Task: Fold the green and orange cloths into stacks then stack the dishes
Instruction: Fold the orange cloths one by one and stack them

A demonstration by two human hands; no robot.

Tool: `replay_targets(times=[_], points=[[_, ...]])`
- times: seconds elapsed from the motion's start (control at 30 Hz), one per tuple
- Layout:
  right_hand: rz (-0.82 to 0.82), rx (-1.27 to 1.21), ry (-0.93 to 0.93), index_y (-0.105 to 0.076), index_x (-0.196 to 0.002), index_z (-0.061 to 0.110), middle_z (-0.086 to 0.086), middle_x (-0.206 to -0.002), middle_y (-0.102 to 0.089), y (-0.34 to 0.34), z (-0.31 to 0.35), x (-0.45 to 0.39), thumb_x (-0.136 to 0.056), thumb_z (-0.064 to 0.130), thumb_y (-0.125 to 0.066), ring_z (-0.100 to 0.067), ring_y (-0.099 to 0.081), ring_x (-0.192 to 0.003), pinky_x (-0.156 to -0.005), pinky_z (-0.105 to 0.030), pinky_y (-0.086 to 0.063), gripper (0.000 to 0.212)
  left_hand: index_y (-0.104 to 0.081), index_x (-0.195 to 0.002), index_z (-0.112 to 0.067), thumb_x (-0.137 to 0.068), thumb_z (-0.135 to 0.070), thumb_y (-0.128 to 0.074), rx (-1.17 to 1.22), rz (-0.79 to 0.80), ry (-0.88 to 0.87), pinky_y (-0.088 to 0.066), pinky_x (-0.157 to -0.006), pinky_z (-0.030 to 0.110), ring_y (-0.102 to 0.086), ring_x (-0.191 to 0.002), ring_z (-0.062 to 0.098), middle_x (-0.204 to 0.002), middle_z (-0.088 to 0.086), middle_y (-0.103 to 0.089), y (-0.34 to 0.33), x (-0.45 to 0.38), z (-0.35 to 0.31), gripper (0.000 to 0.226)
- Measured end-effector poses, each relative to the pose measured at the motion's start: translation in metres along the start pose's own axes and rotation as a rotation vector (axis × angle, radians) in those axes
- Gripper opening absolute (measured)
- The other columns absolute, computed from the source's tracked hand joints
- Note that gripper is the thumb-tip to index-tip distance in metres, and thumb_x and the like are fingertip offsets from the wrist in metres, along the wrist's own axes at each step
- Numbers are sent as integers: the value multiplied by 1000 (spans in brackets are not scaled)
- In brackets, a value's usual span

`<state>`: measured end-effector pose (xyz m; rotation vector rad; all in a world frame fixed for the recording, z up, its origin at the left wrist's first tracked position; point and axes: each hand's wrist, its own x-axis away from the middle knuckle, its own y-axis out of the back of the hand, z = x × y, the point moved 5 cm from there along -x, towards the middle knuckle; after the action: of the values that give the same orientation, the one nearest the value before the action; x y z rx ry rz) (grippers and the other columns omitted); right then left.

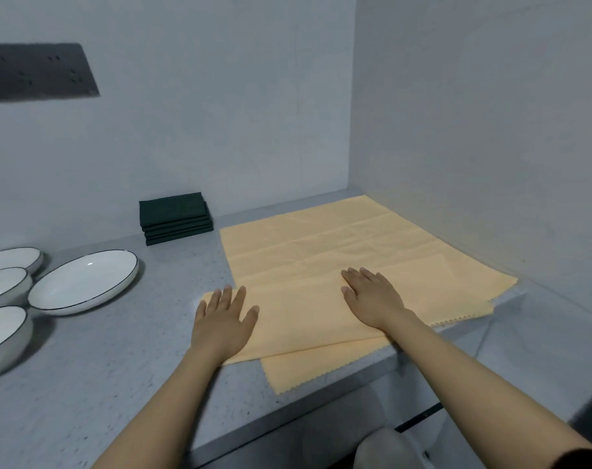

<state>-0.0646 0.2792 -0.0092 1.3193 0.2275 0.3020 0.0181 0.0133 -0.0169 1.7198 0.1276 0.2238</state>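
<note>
Orange cloths [338,252] lie spread flat on the grey counter [101,367] near the right wall, one overlapping another. My left hand [225,319] presses flat on the near left edge of the top orange cloth, fingers straight. My right hand [372,296] lies flat on the cloth's middle, fingers straight. A stack of folded dark green cloths [176,218] sits against the back wall. Several white dishes with dark rims stand at the left: a large shallow one [85,282] and smaller ones [3,286] beside it.
The back wall and the right wall [491,147] close in the counter's corner. A dark socket panel [37,72] hangs on the back wall at the left. The counter's front edge [321,394] runs diagonally under my forearms.
</note>
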Motion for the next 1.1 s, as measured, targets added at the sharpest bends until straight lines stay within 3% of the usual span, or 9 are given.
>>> replay_targets(times=[0.13,0.23,0.37,0.5,0.7,0.8,0.9,1.0,1.1], points=[[-84,17,48,-22,-150,18,-1,-156,-22,10,15,2,-101,27,-27,-18,-16,-145,-117,-32,-11,50,-22,-151,-29,-102,-45,-20,151,-65,-38,-3,-117,35,-6,-147,17,-160,1,-10,12,-2,1,52],[-210,-100,214,-40,-142,21,1,-145,-43,16,53,2,-98,25,-38,-19,-34,-134,-108,-26,-23,44,-44,-141,-27,-103,-34,-31,192,-175,-60,-6,-116,33,-18,-144,19,-155,5,-27,24,-10,12,41],[-98,-253,266,-53,-132,25,-1,-126,-55,11,85,-9,-95,34,-48,-22,-40,-121,-100,-30,-35,38,-56,-128,-31,-100,-25,-42,193,-225,-43,-10,-110,34,-37,-132,16,-135,-4,-52,33,-20,26,32],[119,-135,205,-41,-141,32,-5,-134,-39,4,89,-21,-90,49,-53,-24,-30,-128,-106,-32,-30,55,-52,-125,-34,-93,-35,-55,138,-156,34,-21,-93,32,-42,-122,20,-122,-3,-53,46,-31,37,32],[305,-39,169,-22,-147,38,-5,-144,-25,9,92,-27,-84,57,-57,-26,-17,-136,-112,-39,-25,75,-58,-88,-18,-76,-36,-77,329,40,102,-43,-84,32,-56,-96,21,-100,1,-61,57,-47,50,29],[362,-11,163,-16,-148,40,-5,-144,-22,10,94,-27,-80,60,-59,-26,-15,-136,-112,-40,-26,83,-55,-81,-11,-75,-28,-80,610,-40,133,-40,-61,26,-55,-74,18,-84,5,-59,66,-42,53,30],[386,-16,151,-13,-148,42,-5,-144,-20,10,94,-28,-76,62,-63,-25,-12,-137,-113,-43,-26,90,-54,-76,-10,-75,-24,-81,859,-15,175,-38,-56,26,-54,-67,19,-80,6,-61,68,-29,53,30],[400,1,141,-9,-148,43,-4,-144,-18,7,93,-27,-73,64,-65,-25,-11,-137,-113,-43,-25,96,-60,-79,-10,-74,-28,-81,817,140,213,-32,-48,21,-50,-56,13,-71,1,-62,64,-17,55,28],[411,16,141,-6,-148,43,-2,-143,-18,8,94,-25,-69,65,-68,-25,-12,-136,-113,-43,-25,103,-59,-68,-12,-72,-29,-83,773,176,222,-31,-49,20,-49,-57,14,-66,1,-62,64,-11,62,29]])
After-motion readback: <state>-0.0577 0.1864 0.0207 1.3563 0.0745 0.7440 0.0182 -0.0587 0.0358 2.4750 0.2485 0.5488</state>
